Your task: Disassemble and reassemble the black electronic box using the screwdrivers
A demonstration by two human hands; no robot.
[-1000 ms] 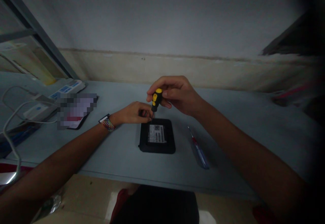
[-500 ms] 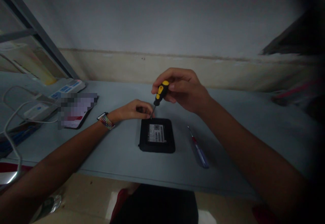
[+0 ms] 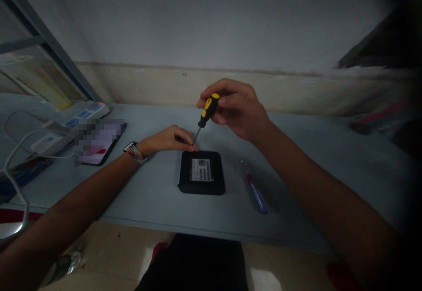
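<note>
The right hand (image 3: 242, 108) holds a tilted yellow driver (image 3: 207, 111), tip down by the left hand (image 3: 169, 138), whose grip is narrow at the far edge of the box (image 3: 201, 186); whether it pinches anything, I cannot tell. The box lies on the worktop (image 3: 141, 201), a blue driver (image 3: 260, 199) to its right.

This is an indoor workspace, perhaps a small repair corner; whether it belongs to a home or workshop cannot be told. A long pale blue-grey table (image 3: 145, 201) stands along a plain grey wall (image 3: 204, 23) with a beige lower band (image 3: 158, 82). A black-and-yellow screwdriver (image 3: 209, 110), a slim blue-handled screwdriver (image 3: 257, 193) and a white power strip (image 3: 87, 115) suggest bench work; the floor (image 3: 108, 256) is beige.
</note>
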